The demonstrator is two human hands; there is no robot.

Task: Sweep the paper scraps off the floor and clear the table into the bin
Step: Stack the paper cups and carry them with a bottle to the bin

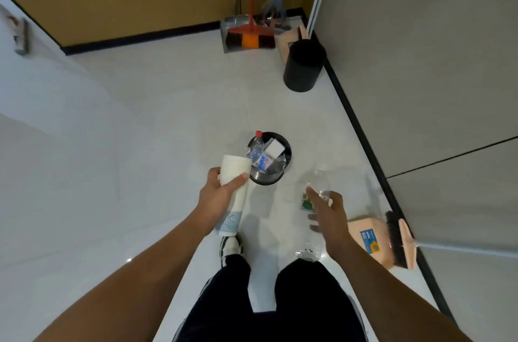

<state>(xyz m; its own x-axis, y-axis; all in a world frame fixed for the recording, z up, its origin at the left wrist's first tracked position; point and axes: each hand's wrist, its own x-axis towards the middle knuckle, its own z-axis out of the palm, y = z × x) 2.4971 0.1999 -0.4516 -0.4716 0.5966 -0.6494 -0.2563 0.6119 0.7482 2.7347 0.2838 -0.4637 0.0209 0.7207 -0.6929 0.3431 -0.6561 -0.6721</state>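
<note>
A small black bin (286,160) stands on the white floor just ahead of me, holding a red-capped plastic bottle (257,151), a white box and clear wrappers. My left hand (220,192) grips a stack of white paper cups (234,173) in a plastic sleeve, its top end close to the bin's left rim. My right hand (329,217) holds a clear plastic water bottle (315,187) lengthwise, to the right of the bin. No paper scraps show on the floor.
A pink dustpan (370,240) with a black-bristled brush (399,240) lies by the right wall. A taller black bin (304,65) stands in the far corner beside a red broom (249,36) and grey dustpan. A white table (42,123) fills the left side.
</note>
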